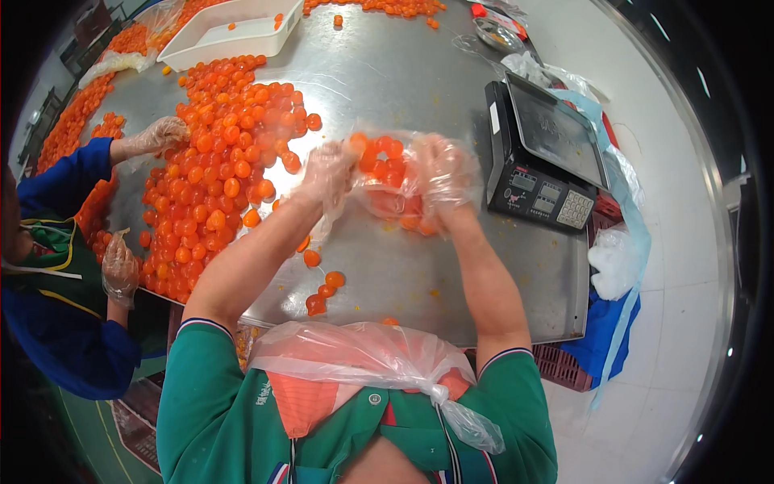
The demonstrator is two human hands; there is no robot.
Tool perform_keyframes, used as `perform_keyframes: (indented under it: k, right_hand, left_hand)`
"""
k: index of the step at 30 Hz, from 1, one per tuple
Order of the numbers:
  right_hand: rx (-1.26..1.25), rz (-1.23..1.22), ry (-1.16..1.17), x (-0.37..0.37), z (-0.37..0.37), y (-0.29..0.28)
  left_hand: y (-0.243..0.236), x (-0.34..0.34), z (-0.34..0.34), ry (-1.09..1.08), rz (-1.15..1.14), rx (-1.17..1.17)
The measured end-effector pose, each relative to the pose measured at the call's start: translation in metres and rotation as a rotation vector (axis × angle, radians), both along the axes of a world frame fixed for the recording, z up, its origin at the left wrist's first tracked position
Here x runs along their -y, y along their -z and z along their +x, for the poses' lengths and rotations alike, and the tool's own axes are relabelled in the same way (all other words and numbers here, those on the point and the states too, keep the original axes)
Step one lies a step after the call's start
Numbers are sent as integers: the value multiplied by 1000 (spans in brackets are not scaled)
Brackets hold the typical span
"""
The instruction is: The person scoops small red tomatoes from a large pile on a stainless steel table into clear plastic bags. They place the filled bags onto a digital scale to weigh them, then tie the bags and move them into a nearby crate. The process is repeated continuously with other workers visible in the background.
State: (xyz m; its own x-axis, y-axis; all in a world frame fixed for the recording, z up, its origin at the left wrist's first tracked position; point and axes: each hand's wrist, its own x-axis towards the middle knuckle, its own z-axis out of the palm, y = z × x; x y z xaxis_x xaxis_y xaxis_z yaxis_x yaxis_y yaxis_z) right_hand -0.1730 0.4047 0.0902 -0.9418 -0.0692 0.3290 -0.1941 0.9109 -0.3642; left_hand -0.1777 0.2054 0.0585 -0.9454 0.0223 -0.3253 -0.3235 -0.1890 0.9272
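Observation:
Both my hands wear clear plastic gloves and are raised over the metal table [379, 290]. Between them is a clear plastic bag holding several glossy orange yolk-like balls [387, 165]. My left hand [326, 173] has its fingers closed at the bag's left edge. My right hand [443, 173] is closed on the bag's right side, partly hidden by crinkled plastic. A large pile of the same balls [201, 218] spreads just left of my left hand, with a few loose ones [326, 290] below it.
A black digital scale [540, 194] stands right of my right hand. A white tray [218, 44] is at the back left. A co-worker [64, 347] at the left has gloved hands [157, 137] by the pile. Plastic bags and crates line the right edge.

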Motion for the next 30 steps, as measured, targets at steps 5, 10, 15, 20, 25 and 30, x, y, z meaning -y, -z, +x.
perform_keyframes:
  k: [5,10,15,20,25,30]
  right_hand:
    - [17,-674,185,-35,10,-63]
    - [-51,-1040,129,-107,3,-56]
    - [-133,-865,164,-103,49,-55]
    - [-344,-899,40,-109,126,5]
    - [54,-29,-420,-61,160,25]
    - [286,152,-841,-14,151,48]
  left_hand:
    - [-82,-38,-5,108,73,-141]
    - [-101,-67,-7,289,175,-303]
    - [-38,-37,-69,-1,13,-486]
    - [58,14,-98,382,-1320,-826]
    - [76,18,-76,319,-1222,-743]
    - [-18,61,1,214,-785,-484]
